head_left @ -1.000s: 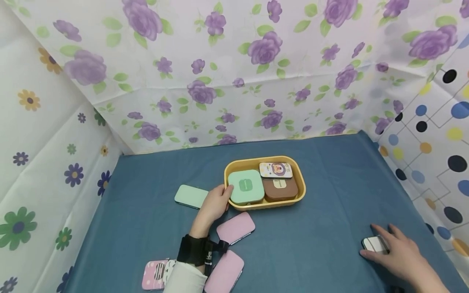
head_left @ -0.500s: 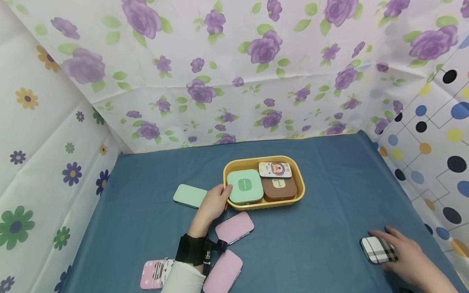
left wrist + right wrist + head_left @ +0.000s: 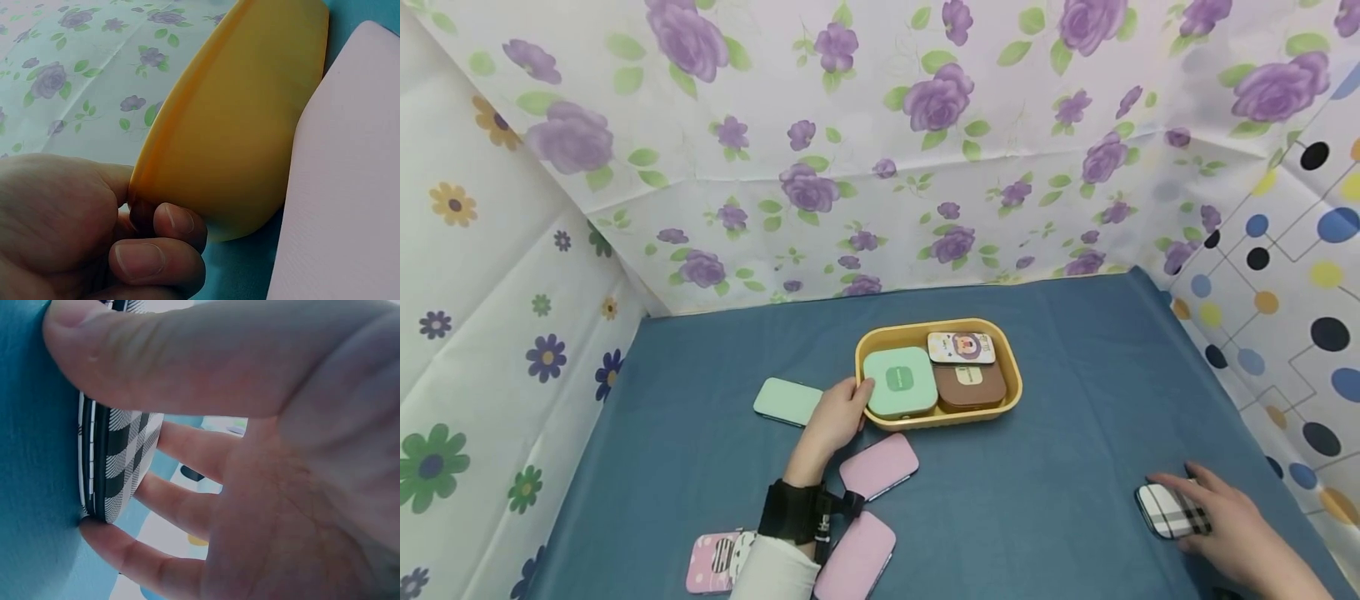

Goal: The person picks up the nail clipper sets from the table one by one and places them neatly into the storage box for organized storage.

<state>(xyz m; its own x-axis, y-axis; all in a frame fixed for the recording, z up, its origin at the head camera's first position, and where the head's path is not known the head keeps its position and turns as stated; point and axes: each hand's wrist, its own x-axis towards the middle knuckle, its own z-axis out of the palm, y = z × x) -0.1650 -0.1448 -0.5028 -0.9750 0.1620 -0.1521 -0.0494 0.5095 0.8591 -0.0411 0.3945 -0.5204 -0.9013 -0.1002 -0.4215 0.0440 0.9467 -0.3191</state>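
My left hand (image 3: 837, 414) pinches the left end of a yellow basket (image 3: 1017, 392); the left wrist view shows the thumb at its rim (image 3: 164, 119) and the fingers curled beneath. Inside the basket sit a mint-green square case (image 3: 901, 381), a brown case (image 3: 970, 387) and a small tin with a cartoon animal (image 3: 961, 347), which partly covers the brown one. At the far right, my right hand (image 3: 1231, 518) grips a black-and-white plaid case (image 3: 1168, 510) lying on the blue cloth. In the right wrist view, thumb and fingertips hold opposite edges of this plaid case (image 3: 125, 462).
Left of the basket lies a mint-green flat case (image 3: 786, 401), partly behind the left hand. Two pink cases (image 3: 880, 465) lie near the left forearm, and a patterned pink case (image 3: 715, 562) is half covered by the sleeve. Patterned cloth walls (image 3: 865, 167) stand behind and at both sides.
My right hand has shifted toward the right end of the plaid case, uncovering more of its lid, and now holds it by the edges. The left hand keeps its hold on the basket.
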